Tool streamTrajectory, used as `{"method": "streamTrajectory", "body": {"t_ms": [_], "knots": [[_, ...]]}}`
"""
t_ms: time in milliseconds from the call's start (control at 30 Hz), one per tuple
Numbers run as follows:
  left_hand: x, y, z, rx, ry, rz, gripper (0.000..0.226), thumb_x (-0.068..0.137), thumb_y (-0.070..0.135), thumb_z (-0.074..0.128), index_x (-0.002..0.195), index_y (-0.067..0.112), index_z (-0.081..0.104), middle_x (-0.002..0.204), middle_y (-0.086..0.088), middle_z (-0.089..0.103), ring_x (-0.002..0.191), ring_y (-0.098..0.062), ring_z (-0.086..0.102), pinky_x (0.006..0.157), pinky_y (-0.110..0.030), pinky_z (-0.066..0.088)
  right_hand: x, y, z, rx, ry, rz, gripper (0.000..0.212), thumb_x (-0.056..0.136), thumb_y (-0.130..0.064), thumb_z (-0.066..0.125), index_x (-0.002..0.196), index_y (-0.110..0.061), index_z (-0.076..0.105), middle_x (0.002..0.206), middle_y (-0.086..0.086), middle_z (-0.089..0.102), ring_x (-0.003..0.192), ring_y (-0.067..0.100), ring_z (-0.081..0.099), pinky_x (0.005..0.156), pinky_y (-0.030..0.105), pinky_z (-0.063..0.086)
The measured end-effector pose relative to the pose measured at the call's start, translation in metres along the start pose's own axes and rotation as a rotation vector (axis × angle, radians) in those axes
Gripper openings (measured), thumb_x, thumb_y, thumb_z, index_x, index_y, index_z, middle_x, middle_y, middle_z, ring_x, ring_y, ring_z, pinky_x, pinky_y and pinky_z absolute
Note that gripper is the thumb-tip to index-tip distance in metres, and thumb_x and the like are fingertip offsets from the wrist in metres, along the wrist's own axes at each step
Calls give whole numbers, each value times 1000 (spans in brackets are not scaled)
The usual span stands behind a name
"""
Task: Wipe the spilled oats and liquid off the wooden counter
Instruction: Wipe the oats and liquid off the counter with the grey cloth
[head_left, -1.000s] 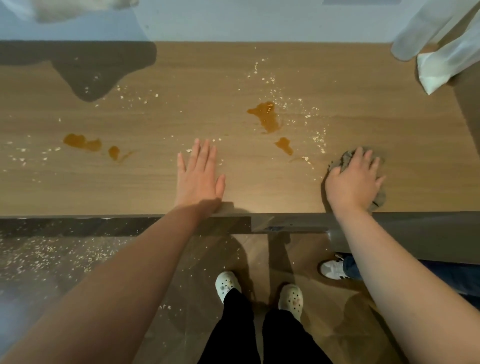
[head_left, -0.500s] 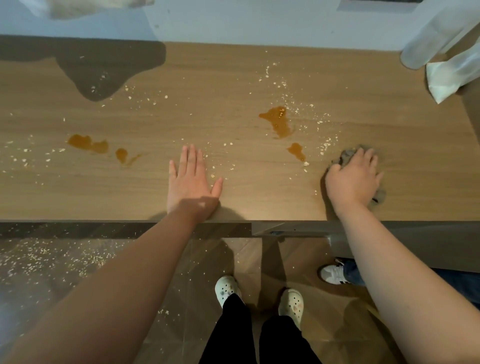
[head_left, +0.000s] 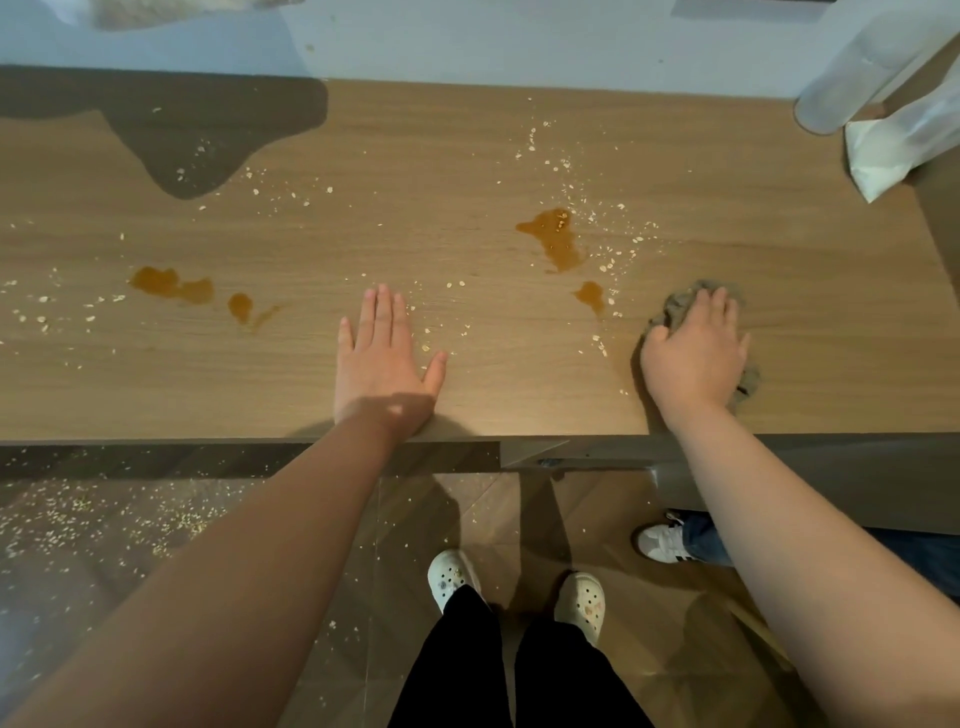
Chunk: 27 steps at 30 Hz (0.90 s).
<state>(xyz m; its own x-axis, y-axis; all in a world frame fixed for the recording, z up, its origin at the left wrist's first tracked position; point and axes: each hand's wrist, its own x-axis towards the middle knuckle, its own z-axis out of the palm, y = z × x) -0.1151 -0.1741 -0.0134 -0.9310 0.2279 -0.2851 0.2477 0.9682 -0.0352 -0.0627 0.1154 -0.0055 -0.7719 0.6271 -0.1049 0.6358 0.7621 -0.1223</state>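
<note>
Right hand (head_left: 693, 358) presses straight fingers onto the crumpled grey cloth (head_left: 675, 307); left hand (head_left: 384, 364) lies flat, fingers straight, on the wood-grain counter (head_left: 810, 312); amber puddles (head_left: 558, 236) and pale oat flakes (head_left: 604, 268) at the cloth's ten o'clock

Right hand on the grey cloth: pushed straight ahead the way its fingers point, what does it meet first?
Only bare wooden counter, probably, up to the pale wall. The amber liquid puddles and scattered oat flakes lie left of the right hand.
</note>
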Motion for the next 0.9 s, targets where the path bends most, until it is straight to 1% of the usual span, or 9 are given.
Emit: {"method": "streamTrajectory", "body": {"t_ms": [100, 167, 333, 400, 500, 600, 733, 800, 900], "knots": [[-1, 0, 1, -14, 8, 6, 83, 93, 60, 3, 154, 5, -13, 163, -11, -17, 150, -24, -16, 124, -45, -1, -11, -5, 2, -50, -79, -309, 68, 94, -26, 41, 155, -9, 16, 163, 9, 10, 150, 23, 7, 122, 42, 4], [0, -1, 1, -17, 13, 10, 83, 94, 60, 4, 154, 5, -12, 163, -11, -16, 151, -24, -16, 124, -45, -1, -9, 13, -5, -58, -111, -406, 67, 93, -23, 43, 155, -12, 19, 163, 7, 12, 150, 20, 8, 122, 43, 4], [1, -2, 3, -34, 18, 11, 82, 96, 59, 9, 155, 5, -10, 164, -11, -14, 151, -24, -15, 123, -45, -2, -25, 28, -6, -8, 44, 70, 63, 95, -26, 42, 153, -7, 24, 161, 10, 18, 149, 25, 13, 120, 54, 11], [0, -2, 3, -50, 28, 11, 82, 96, 59, 11, 155, 5, -9, 164, -11, -13, 151, -23, -14, 123, -44, -2, -42, -6, 2, -44, 43, 64, 66, 95, -30, 41, 154, -7, 19, 161, 11, 16, 149, 27, 12, 121, 53, 11], [0, -2, 3, -65, 46, 14, 83, 95, 59, 10, 156, 5, -7, 164, -11, -11, 151, -23, -12, 123, -44, -2, -65, -57, 16, -63, -16, -123, 70, 97, -36, 37, 155, -8, 10, 163, 11, 6, 150, 27, 3, 121, 47, 3], [-2, -2, 4, -82, 64, 13, 83, 95, 59, 10, 156, 5, -5, 165, -12, -8, 152, -23, -11, 124, -45, 0, -65, -54, 16, -94, -65, -233, 69, 98, -38, 34, 155, -10, 5, 163, 9, 0, 150, 24, -2, 121, 45, -1], [-2, -2, 4, -83, 67, 12, 83, 95, 60, 10, 155, 4, -5, 165, -12, -8, 152, -23, -11, 124, -45, 0, -40, 12, 1, -29, 30, 53, 67, 97, -33, 39, 154, -6, 16, 162, 12, 11, 150, 25, 8, 121, 53, 8], [-1, -2, 4, -77, 68, 8, 84, 94, 60, 8, 155, 4, -6, 164, -12, -9, 152, -23, -12, 124, -45, 0, -29, 13, 1, 16, 36, 179, 66, 98, -32, 39, 153, -3, 18, 162, 14, 14, 150, 27, 10, 120, 53, 12], [-1, -1, 3, -75, 62, 9, 83, 94, 59, 9, 155, 5, -8, 164, -11, -11, 151, -23, -13, 124, -45, -1, -28, -19, 8, 12, 5, 69, 67, 98, -33, 38, 154, -3, 15, 162, 14, 13, 150, 28, 9, 121, 48, 7]]}}
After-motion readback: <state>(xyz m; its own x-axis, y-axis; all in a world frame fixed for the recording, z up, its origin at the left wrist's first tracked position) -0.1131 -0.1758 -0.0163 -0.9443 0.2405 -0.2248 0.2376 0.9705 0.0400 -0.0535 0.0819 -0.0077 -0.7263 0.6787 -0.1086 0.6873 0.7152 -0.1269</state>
